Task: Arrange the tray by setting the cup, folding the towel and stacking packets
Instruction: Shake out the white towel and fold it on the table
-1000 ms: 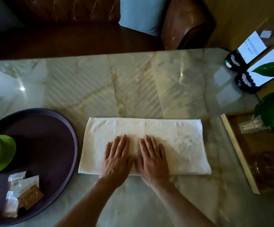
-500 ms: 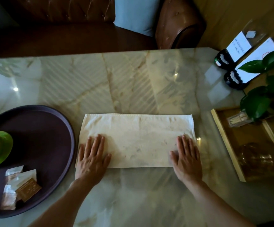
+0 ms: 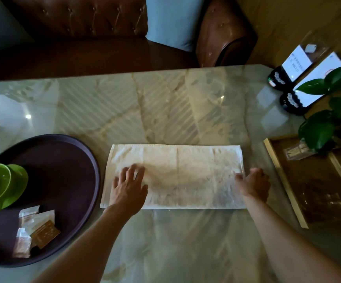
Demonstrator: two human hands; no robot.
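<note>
A white towel (image 3: 186, 176), folded into a long strip, lies flat on the marble table in front of me. My left hand (image 3: 128, 188) rests on its left part with fingers spread. At the towel's right edge my right hand (image 3: 254, 184) has its fingers curled in, pinching the cloth. A round dark tray (image 3: 63, 170) sits to the left. On it stand a green cup (image 3: 0, 184) on its saucer at the far left and several small packets (image 3: 37, 227) lying loosely overlapped near the front.
A wooden tray (image 3: 283, 180) with a glass and a toothpick holder sits at the right, under a green plant (image 3: 328, 123). Two card stands (image 3: 294, 66) stand at the far right corner. A brown leather sofa (image 3: 84, 27) runs behind the table.
Both hands slid outward from the towel's middle to its ends. My left hand has since come back inward a little, and my right hand's fingers have curled at the right edge.
</note>
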